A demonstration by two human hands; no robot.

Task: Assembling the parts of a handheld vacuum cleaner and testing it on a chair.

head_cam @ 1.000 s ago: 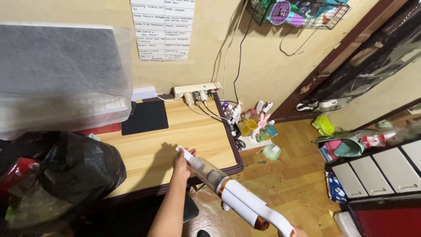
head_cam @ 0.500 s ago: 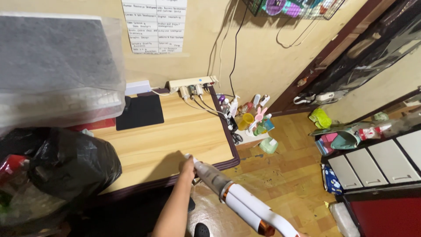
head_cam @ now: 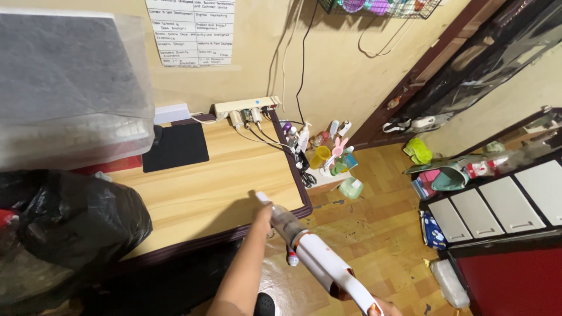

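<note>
I hold a white and orange handheld vacuum [head_cam: 319, 260] with a clear dust cup. My right hand [head_cam: 380, 307] grips its handle at the bottom edge of the view, mostly cut off. My left hand [head_cam: 262, 215] is closed around the narrow nozzle end, over the front right corner of the wooden desk [head_cam: 222, 181].
A black bag [head_cam: 76, 219] sits on the desk's left, a plastic-covered monitor [head_cam: 64, 88] behind it, a black mouse pad [head_cam: 175, 146] and a power strip [head_cam: 243, 106] at the wall. Bottles and cups [head_cam: 325, 152] crowd a low shelf beside the desk. White drawers [head_cam: 497, 205] stand at right.
The vacuum nozzle and my left hand have slid right along the desk toward its front right corner. The view has shifted slightly down and right.
</note>
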